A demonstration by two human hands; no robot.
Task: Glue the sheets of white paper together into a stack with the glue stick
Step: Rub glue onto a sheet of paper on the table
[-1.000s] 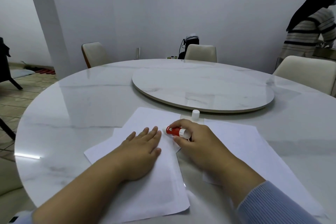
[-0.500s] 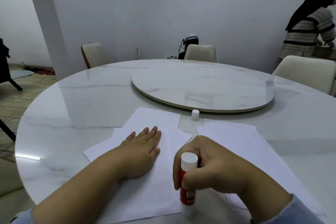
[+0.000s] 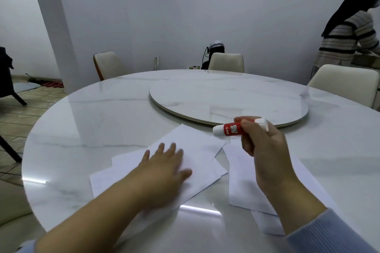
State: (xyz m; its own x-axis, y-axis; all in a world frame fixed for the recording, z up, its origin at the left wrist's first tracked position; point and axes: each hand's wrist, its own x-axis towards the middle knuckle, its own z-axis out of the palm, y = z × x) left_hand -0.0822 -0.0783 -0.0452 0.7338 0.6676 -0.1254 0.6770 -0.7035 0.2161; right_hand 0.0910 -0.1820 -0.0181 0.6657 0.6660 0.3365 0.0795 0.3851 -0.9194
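The left hand (image 3: 164, 167) lies flat, fingers spread, on the sheets (image 3: 197, 150) near the table's (image 3: 102, 113) near edge, while right-hand (image 3: 261, 144) fingers grip the glue stick (image 3: 230, 129) aloft, probably between glue strokes; next, another sheet.

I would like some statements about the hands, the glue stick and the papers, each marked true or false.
1. The right hand holds the glue stick. True.
2. The glue stick stands upright on the paper. False: it lies nearly level in the grip, above the table.
3. The left hand rests flat on the left sheets of paper. True.
4. All the paper is in one pile. False: more sheets lie apart under the right arm.
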